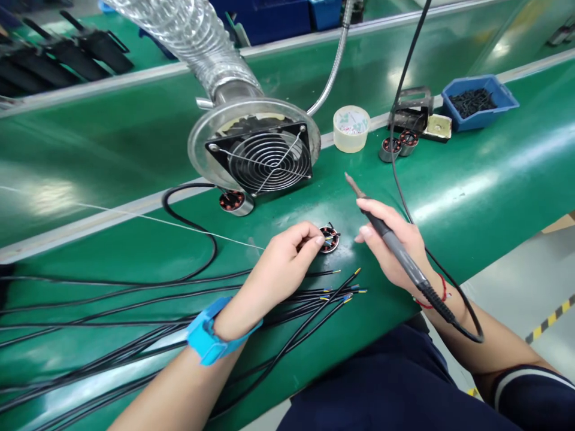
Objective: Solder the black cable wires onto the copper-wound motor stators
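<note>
Presently, left grip (287, 261): pinching apparent wire ends (329, 237) at the coil ring (331, 245) on the tabletop (494, 161).
Right grip (408, 234): wrapped around a soldering iron (395, 244), right of the ring.
Iron: straying toward the ring could burn the left grip.
Wire ends: could shift if pinched loosely.

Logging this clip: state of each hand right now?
Left hand: closed in a pinch at the coil; what it grips cannot be told.
Right hand: closed, holding the soldering iron.
</note>
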### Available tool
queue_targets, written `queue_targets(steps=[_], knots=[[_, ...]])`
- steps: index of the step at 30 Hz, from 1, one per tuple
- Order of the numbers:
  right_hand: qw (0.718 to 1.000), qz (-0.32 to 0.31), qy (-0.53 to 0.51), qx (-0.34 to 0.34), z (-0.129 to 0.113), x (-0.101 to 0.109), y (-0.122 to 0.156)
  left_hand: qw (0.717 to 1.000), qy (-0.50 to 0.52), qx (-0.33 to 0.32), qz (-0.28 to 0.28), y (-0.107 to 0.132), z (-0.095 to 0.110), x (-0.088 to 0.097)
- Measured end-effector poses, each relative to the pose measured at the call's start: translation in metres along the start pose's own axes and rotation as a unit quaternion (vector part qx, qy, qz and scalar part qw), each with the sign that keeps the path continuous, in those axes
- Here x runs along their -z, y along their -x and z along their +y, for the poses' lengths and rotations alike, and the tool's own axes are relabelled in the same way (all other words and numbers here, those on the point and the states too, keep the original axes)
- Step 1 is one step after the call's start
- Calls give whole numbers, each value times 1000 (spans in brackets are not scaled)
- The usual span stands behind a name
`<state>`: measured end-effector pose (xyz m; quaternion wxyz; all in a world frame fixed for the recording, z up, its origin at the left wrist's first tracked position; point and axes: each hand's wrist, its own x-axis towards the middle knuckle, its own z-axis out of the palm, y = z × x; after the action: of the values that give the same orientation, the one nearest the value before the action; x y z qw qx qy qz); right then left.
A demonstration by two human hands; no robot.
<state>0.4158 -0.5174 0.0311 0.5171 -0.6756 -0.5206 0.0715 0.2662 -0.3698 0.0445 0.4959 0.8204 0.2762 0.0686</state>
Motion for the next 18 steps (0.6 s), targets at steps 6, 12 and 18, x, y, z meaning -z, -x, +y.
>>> queue_targets(steps=[6,12,18], knots=[[995,53,-29,79,3,4,27,999,-29,10,17,2,-3,-11],[988,44,-72,126,1,1,35,998,-9,37,55,7,-4,-15],[989,38,-79,115,1,-2,33,997,-15,36,64,7,-2,-16]])
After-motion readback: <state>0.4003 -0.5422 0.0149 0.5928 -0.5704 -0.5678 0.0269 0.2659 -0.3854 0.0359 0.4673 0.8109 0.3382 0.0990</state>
